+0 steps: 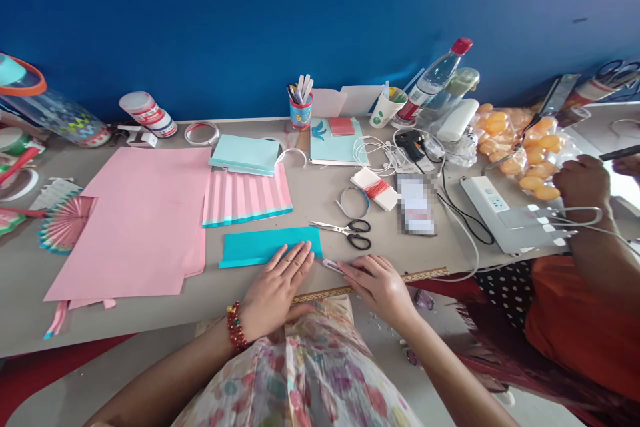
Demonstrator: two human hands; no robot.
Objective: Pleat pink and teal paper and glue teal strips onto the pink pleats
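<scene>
My left hand [285, 280] lies flat, fingers stretched out, across the right part of a bright blue strip of paper [255, 245] at the table's front. My right hand [383, 287] is closed around a small pale cutter knife [331, 265], whose tip points left toward the paper's lower right corner. Just behind that hand lie scissors with black handles [359, 233], blades apart and pointing left. Behind the blue paper rests a pleated pink sheet [247, 197] with a blue edge, partly under a stack of light blue paper [244, 155].
Large pink sheets [140, 220] cover the left side, beside a folded paper fan [70, 220]. Right of the scissors are a phone [417, 205], a glue gun [413, 145], cables and a power strip [490, 197]. Another person's hand [583, 180] is near bagged orange balls [540, 147].
</scene>
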